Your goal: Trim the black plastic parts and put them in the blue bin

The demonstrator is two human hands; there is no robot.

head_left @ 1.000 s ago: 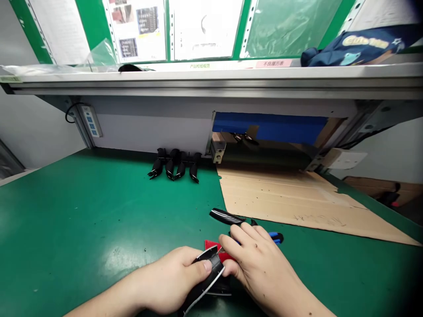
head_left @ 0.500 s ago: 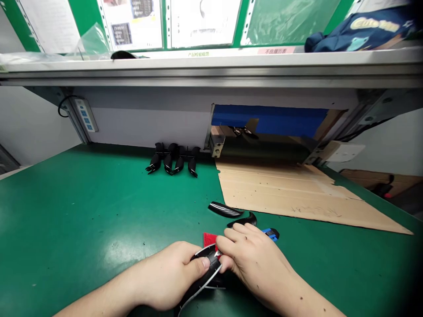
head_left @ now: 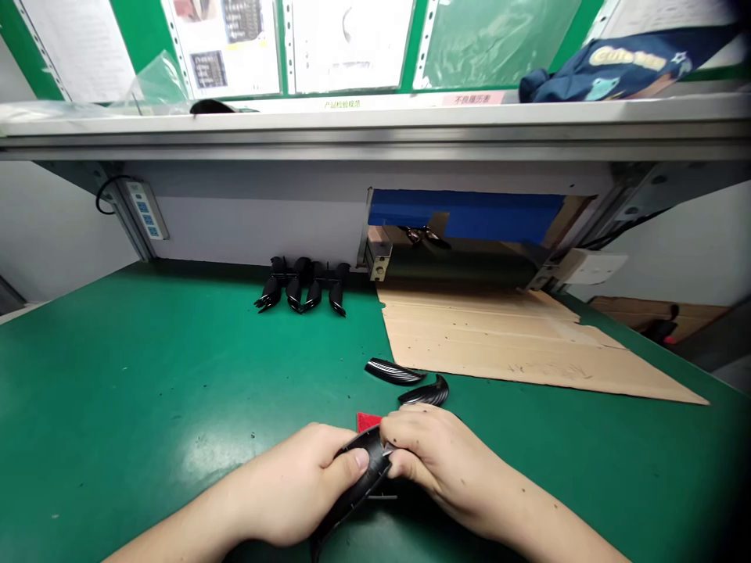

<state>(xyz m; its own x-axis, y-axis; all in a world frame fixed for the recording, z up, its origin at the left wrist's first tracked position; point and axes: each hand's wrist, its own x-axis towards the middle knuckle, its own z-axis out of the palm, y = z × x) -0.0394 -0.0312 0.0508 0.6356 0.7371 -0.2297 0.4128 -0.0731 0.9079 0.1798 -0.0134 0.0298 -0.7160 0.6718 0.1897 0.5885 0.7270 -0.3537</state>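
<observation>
My left hand is closed round a curved black plastic part, its thumb pressed on the hollow inner side. At the part's upper end, my right hand is closed on a utility knife; only a small metallic tip shows between thumb and forefinger, touching or very near the edge. The handle is hidden behind the fingers. A red piece lies just behind the part, partly covered. Beyond my right hand lie two glossy black curved pieces, a ribbed one and a hooked one.
Several joined black parts stand at the back of the green table. A cardboard sheet lies at the right, before an opening with a blue flap. A shelf spans above; a power strip hangs at left.
The blue handle end that showed behind my right hand is now hidden as that hand has turned. The black part has tilted slightly, its pale edge less visible. The whole view has shifted slightly.
</observation>
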